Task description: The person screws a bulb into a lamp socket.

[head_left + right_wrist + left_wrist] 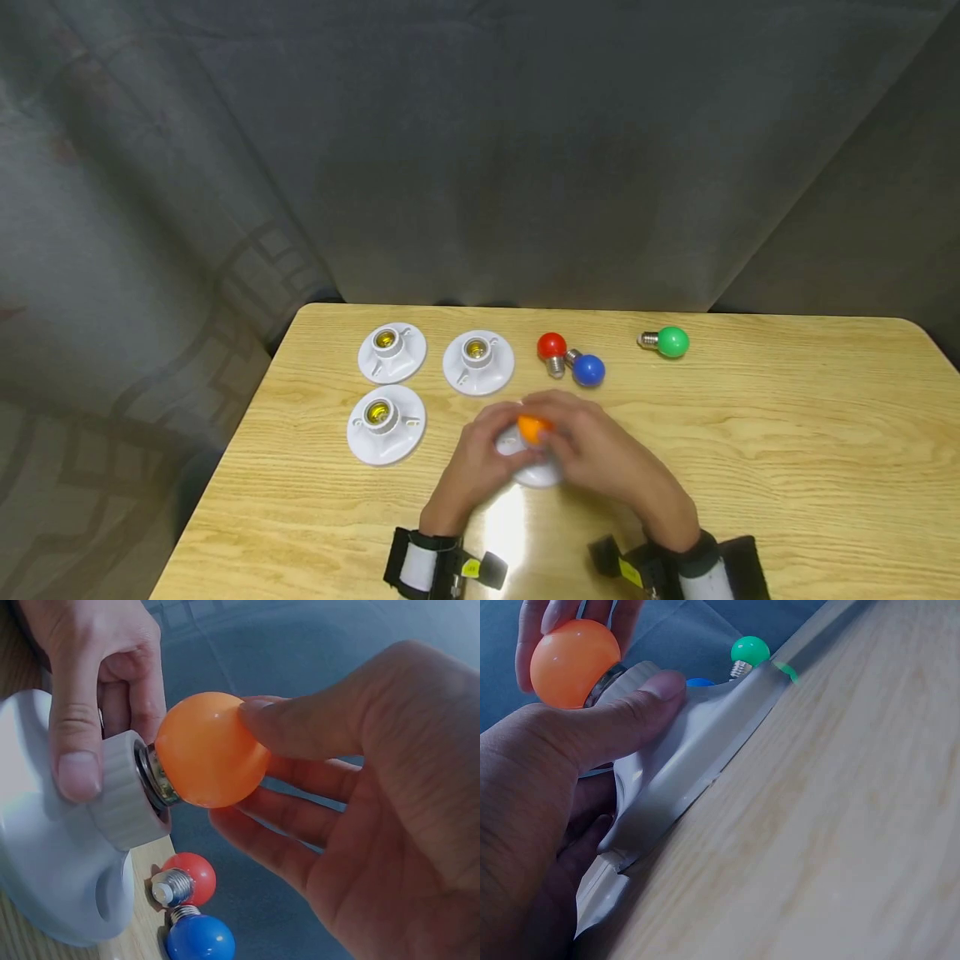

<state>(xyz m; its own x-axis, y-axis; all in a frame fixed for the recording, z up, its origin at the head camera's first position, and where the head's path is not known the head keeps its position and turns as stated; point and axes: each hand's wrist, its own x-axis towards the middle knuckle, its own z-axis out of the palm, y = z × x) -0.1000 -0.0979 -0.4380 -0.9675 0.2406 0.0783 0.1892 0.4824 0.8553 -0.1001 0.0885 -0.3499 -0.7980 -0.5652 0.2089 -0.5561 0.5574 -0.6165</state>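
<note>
An orange light bulb has its metal screw base partly inside the collar of a round white lamp holder. My right hand holds the bulb by its globe, thumb on one side and fingers on the other. With thumb and fingers on either side of the collar, my left hand grips the lamp holder. In the left wrist view the holder's base lies close over the table, its far rim partly behind the thumb. Some silvery thread still shows between globe and collar in the right wrist view.
Three more white lamp holders with bare sockets, including a front one, stand on the wooden table at left. Behind my hands lie a red bulb and a blue bulb. Farther right is a green bulb. Grey cloth hangs behind.
</note>
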